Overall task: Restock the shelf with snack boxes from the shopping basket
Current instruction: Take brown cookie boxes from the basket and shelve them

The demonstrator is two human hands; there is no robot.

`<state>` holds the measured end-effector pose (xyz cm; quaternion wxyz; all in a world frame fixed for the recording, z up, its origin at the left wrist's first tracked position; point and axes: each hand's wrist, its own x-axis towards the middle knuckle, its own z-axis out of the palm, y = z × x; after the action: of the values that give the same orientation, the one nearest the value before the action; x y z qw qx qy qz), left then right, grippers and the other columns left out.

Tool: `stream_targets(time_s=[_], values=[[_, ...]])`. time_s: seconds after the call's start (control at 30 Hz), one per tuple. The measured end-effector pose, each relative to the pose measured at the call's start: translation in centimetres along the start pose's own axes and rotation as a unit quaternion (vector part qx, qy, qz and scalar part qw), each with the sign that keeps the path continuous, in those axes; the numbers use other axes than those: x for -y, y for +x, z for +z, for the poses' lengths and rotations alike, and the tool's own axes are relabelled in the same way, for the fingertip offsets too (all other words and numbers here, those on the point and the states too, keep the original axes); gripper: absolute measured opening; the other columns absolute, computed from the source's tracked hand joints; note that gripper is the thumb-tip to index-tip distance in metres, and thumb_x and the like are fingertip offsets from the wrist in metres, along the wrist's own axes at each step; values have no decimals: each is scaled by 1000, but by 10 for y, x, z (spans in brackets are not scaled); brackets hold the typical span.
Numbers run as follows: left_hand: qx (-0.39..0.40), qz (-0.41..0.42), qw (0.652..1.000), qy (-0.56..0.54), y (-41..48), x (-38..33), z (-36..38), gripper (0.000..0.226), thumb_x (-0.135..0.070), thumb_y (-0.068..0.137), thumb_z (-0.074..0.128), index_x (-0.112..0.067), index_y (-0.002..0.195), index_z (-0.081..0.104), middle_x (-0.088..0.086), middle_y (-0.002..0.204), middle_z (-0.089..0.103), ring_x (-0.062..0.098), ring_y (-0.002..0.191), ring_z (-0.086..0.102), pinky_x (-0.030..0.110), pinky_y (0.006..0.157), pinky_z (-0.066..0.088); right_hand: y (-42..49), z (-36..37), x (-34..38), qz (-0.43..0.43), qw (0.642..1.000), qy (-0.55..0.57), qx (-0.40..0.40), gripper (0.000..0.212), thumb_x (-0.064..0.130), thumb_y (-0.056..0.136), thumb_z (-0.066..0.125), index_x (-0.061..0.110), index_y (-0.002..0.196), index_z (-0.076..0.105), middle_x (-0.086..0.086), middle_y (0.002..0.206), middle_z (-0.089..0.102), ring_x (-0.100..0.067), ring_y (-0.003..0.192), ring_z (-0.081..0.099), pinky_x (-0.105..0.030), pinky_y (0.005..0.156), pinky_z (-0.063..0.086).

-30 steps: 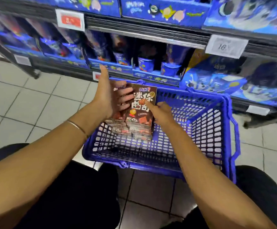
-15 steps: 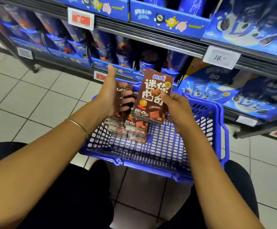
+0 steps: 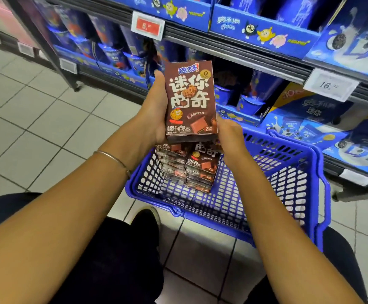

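While upright in left hand point(image 3: 154, 108), snack box point(image 3: 189, 99) lettered "迷你曲奇".

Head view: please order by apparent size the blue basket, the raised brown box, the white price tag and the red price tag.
1. blue basket
2. brown box, held nearer the camera, so enlarged
3. white price tag
4. red price tag

Pale grey square-tiled floor point(image 3: 36, 119), dark grout lines, soft sheen from even light. Beyond, dark metal shop shelf point(image 3: 244, 51) in tiers, slanted black upright post point(image 3: 44, 40) at left. Red-and-white price tag point(image 3: 148, 25) on upper rail; white price tag point(image 3: 330, 85) further right, lower. Packed with blue printed cartons point(image 3: 264, 29) and blue snack cups point(image 3: 115, 55).
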<state>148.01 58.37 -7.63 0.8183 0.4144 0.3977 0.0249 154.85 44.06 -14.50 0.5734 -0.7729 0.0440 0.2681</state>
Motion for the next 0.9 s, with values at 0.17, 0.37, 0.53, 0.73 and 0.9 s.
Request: stream_targets(time_s=[0.17,0.37,0.53,0.73,0.9], values=[[-14,12,1000,-17,-9,-8,0,76,-76,102,27,-16,103,74,9,92,81,27,76,79,45,73,66,13,58,-39,-86,980,-179,23,27,39,98,61,15,107,68,-11,111,73,-31,95,64,-38,85,52],[-9,20,1000,-14,-19,-11,4,75,-77,101,29,-16,110,73,10,96,82,27,75,79,44,72,67,6,83,-62,-74,970,-228,-32,66,61,88,66,22,140,53,-8,140,53,-28,127,48,-28,85,39],[-12,18,1000,-7,-22,-9,7,77,-78,100,29,-17,117,73,10,103,81,28,85,79,47,82,65,-2,84,-59,-85,986,-140,-25,46,47,87,74,16,120,64,-3,115,71,-18,105,67,-36,87,56],[-4,15,1000,-2,-18,-6,12,78,-79,100,28,-17,116,73,9,104,81,28,83,79,46,78,66,-20,41,-44,-78,993,57,-70,25,30,83,82,33,94,60,11,85,72,-10,81,70,-38,80,56],[5,6,1000,11,-12,-1,19,76,-78,100,29,-18,109,75,10,98,82,30,80,81,49,64,66,-33,-29,-26,-101,972,153,-146,36,28,90,76,13,118,58,-6,89,75,-10,68,72,-33,71,56]])
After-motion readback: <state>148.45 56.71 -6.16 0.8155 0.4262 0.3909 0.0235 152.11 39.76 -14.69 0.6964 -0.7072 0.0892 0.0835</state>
